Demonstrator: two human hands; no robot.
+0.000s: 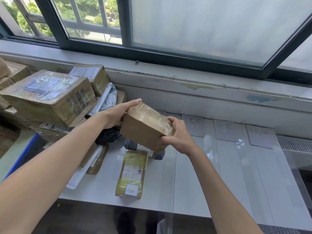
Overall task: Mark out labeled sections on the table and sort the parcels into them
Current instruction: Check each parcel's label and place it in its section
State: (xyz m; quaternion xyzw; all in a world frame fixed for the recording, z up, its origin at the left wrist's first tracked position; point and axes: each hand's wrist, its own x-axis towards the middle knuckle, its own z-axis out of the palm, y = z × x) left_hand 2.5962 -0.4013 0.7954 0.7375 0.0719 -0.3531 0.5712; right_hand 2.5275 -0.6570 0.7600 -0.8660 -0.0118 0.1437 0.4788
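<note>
You are holding a brown cardboard parcel (145,129), bound in shiny clear tape, tilted and up off the white table (194,183), near the middle of the view. Your left hand (116,115) is clasping its end at ten o'clock, fingers lying over the top edge; the thumb is hiding behind the box. Your right hand (179,135) is gripping the end at four o'clock, fingers curling round the taped corner. At six o'clock from the held parcel, a flat cardboard packet in yellowish tape (132,173), bearing a small white handwritten sticker, is lying on the table. At three o'clock, white paper labels (227,130) with handwritten characters are lying in a row along the table's far edge; writing too faint to read. At nine o'clock, a large taped cardboard box (49,97) is sitting atop a heap of parcels, and a black plastic bag (109,135) is showing just beneath your left wrist.
</note>
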